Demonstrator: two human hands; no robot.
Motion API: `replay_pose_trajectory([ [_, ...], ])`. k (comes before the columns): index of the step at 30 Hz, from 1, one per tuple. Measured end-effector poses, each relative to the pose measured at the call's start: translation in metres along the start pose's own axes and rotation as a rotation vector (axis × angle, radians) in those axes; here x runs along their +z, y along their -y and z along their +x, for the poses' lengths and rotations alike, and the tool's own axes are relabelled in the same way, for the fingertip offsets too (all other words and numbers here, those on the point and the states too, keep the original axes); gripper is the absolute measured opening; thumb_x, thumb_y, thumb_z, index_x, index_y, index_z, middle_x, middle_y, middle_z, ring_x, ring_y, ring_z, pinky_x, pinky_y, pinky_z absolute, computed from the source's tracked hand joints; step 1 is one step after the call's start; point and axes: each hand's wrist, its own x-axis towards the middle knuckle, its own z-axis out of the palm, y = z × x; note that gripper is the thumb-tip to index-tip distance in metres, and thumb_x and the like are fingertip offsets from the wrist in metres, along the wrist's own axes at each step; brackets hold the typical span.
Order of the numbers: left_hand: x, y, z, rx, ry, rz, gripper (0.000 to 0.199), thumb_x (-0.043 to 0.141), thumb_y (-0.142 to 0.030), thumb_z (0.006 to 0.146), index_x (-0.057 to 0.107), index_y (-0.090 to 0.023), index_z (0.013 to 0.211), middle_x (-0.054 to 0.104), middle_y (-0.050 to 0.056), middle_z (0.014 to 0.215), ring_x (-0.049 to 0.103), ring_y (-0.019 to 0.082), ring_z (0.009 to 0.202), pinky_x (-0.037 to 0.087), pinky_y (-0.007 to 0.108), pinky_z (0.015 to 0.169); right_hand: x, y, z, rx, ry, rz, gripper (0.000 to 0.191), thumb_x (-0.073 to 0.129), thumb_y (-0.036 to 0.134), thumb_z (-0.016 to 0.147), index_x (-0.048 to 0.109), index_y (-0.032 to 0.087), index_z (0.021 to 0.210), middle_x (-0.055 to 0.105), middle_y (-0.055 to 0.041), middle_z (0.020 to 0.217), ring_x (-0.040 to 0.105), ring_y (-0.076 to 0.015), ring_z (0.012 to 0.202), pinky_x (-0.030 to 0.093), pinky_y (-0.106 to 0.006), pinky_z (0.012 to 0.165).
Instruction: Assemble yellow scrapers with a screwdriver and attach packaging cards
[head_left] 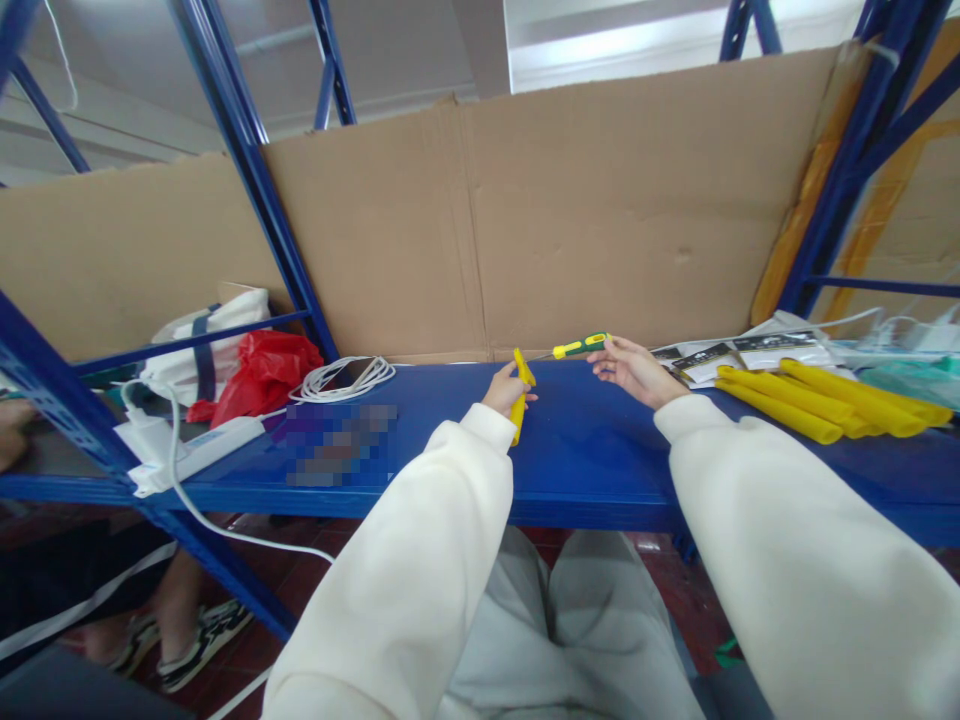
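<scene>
My left hand (504, 390) is closed around a small yellow plastic part (519, 418), which stands roughly upright above the blue shelf (592, 450). In my right hand (630, 368) is the end of a screwdriver (581, 346) with a green and yellow handle, pinched between the fingertips. Its thin metal shaft lies nearly level and points left at the upper part of the yellow piece. Whether the tip touches a screw there is too small to tell. Several yellow tubes (817, 400) lie side by side to the right of my right hand.
Behind the tubes lie flat black-and-white packets (780, 350). A coiled white cable (345, 378), a red plastic bag (270, 365) and a white power strip (202, 450) sit on the left. Cardboard (600, 210) walls off the back, between blue posts (255, 190). Another person's legs (176, 610) show at lower left.
</scene>
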Motion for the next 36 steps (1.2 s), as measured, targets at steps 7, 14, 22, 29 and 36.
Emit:
replay_pose_trajectory([
  [7, 0.001, -0.001, -0.002, 0.019, 0.018, -0.002, 0.077, 0.056, 0.004, 0.079, 0.041, -0.025, 0.150, 0.071, 0.007, 0.106, 0.063, 0.008, 0.055, 0.038, 0.014, 0.040, -0.004, -0.001, 0.005, -0.003, -0.093, 0.021, 0.017, 0.066, 0.028, 0.089, 0.058, 0.020, 0.077, 0.067, -0.0001, 0.065, 0.059, -0.0089, 0.051, 0.045, -0.018, 0.047],
  [14, 0.001, -0.001, -0.003, 0.029, 0.027, 0.015, 0.078, 0.059, 0.003, 0.078, 0.043, -0.026, 0.149, 0.070, 0.007, 0.107, 0.064, 0.009, 0.057, 0.038, 0.014, 0.040, -0.001, 0.002, 0.002, 0.058, -0.112, 0.020, 0.020, 0.055, 0.028, 0.095, 0.055, 0.020, 0.076, 0.061, 0.0002, 0.054, 0.052, -0.0093, 0.044, 0.041, -0.018, 0.043],
  [22, 0.002, 0.000, -0.003, 0.043, 0.009, 0.014, 0.077, 0.055, 0.006, 0.078, 0.045, -0.024, 0.148, 0.071, 0.005, 0.103, 0.061, 0.008, 0.052, 0.038, 0.015, 0.039, -0.005, -0.003, 0.007, -0.029, -0.060, 0.021, 0.021, 0.062, 0.036, 0.093, 0.054, 0.021, 0.081, 0.066, 0.0004, 0.060, 0.056, -0.0091, 0.048, 0.045, -0.018, 0.049],
  [29, 0.002, -0.002, -0.004, 0.035, -0.014, 0.006, 0.077, 0.052, 0.006, 0.079, 0.041, -0.021, 0.150, 0.070, 0.007, 0.109, 0.061, 0.007, 0.051, 0.037, 0.014, 0.038, -0.012, -0.008, 0.012, -0.066, -0.007, 0.000, 0.020, 0.068, 0.035, 0.089, 0.056, 0.021, 0.081, 0.067, 0.0007, 0.065, 0.059, -0.0090, 0.052, 0.047, -0.019, 0.052],
  [36, 0.002, -0.003, -0.005, 0.042, 0.001, 0.023, 0.075, 0.052, 0.007, 0.080, 0.044, -0.022, 0.148, 0.070, 0.006, 0.103, 0.061, 0.007, 0.052, 0.037, 0.015, 0.039, -0.013, -0.008, 0.014, -0.061, -0.063, 0.023, 0.024, 0.072, 0.037, 0.085, 0.057, 0.019, 0.077, 0.062, 0.0008, 0.062, 0.054, -0.0084, 0.050, 0.044, -0.019, 0.047],
])
